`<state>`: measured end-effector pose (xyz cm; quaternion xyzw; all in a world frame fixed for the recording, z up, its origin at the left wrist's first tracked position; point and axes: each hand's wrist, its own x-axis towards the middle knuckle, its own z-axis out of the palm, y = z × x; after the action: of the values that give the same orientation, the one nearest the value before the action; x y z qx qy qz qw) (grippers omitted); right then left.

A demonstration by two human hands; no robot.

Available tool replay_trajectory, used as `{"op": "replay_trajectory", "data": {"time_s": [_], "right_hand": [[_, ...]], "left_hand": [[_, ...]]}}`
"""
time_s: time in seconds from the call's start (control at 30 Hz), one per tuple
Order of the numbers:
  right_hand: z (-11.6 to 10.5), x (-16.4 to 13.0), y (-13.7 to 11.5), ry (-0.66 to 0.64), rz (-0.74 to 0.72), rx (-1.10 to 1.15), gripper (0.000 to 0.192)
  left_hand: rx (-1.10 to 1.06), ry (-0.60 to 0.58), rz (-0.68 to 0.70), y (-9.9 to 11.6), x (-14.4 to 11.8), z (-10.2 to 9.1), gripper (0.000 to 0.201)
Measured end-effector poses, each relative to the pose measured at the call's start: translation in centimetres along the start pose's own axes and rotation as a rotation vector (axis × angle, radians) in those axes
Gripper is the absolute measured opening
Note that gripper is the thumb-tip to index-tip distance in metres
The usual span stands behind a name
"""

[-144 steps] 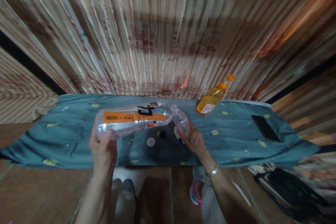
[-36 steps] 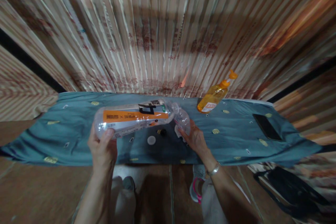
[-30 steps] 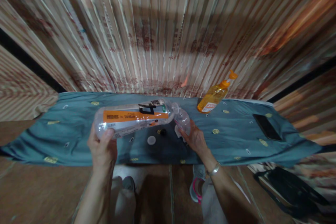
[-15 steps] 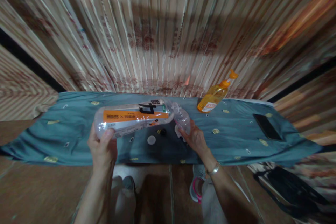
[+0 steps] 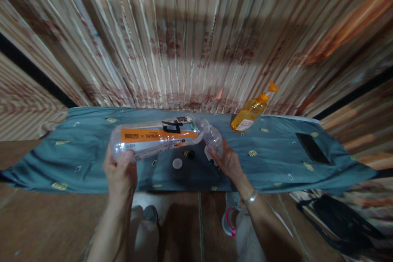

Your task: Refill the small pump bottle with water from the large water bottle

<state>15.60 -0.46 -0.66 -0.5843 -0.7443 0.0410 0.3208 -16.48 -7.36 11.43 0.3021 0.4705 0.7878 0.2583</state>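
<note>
My left hand (image 5: pixel 121 170) is wrapped round the base of a large clear plastic bottle (image 5: pixel 153 137) with an orange and silver label. The bottle lies nearly level above the cloth, its neck pointing right. My right hand (image 5: pixel 229 159) grips a smaller clear plastic bottle (image 5: pixel 215 139), whose upper end meets the large bottle's neck; I cannot tell how the two mouths join. Below them on the cloth are a white round cap (image 5: pixel 177 163) and a small black round thing (image 5: pixel 190 154). Any liquid inside either bottle is hard to make out.
A blue cloth (image 5: pixel 276 151) covers the narrow table. An orange pump bottle (image 5: pixel 249 114) stands toward the back right, and a black phone (image 5: pixel 312 148) lies at the right. Striped curtains (image 5: pixel 190 49) hang behind. A black bag (image 5: pixel 344 221) is on the floor at right.
</note>
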Motion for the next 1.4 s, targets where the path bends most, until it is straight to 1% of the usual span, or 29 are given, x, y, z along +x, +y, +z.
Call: {"op": "replay_trajectory", "data": {"time_s": [0.1,0.27,0.53,0.8,0.97,1.13,1.3,1.4], "right_hand": [[-0.06,0.02,-0.11,-0.004,0.008,0.007,0.064],[-0.07,0.05,-0.22,0.003,0.015,0.005,0.065],[-0.02,0.02,-0.05,0.004,-0.005,0.007,0.063],[-0.04,0.04,-0.18,0.003,0.008,0.000,0.066],[-0.02,-0.01,-0.14,0.007,0.005,-0.006,0.064],[-0.07,0.02,-0.13,-0.006,0.007,-0.011,0.066],[-0.18,0.10,-0.12,-0.015,-0.001,-0.016,0.061],[-0.22,0.12,-0.13,-0.020,-0.006,-0.022,0.062]], "left_hand": [[0.020,-0.009,0.006,0.07,-0.04,0.04,0.056],[0.047,-0.005,0.023,0.03,-0.03,0.12,0.060],[0.036,-0.004,0.016,0.07,-0.08,0.18,0.057],[0.048,-0.014,0.009,0.06,-0.10,0.10,0.060],[0.039,-0.008,0.010,-0.02,-0.04,0.10,0.061],[0.045,-0.002,0.013,-0.16,-0.02,-0.03,0.062],[0.018,0.007,0.004,-0.14,0.00,0.02,0.060],[0.019,0.013,0.011,-0.14,0.01,0.08,0.060]]}}
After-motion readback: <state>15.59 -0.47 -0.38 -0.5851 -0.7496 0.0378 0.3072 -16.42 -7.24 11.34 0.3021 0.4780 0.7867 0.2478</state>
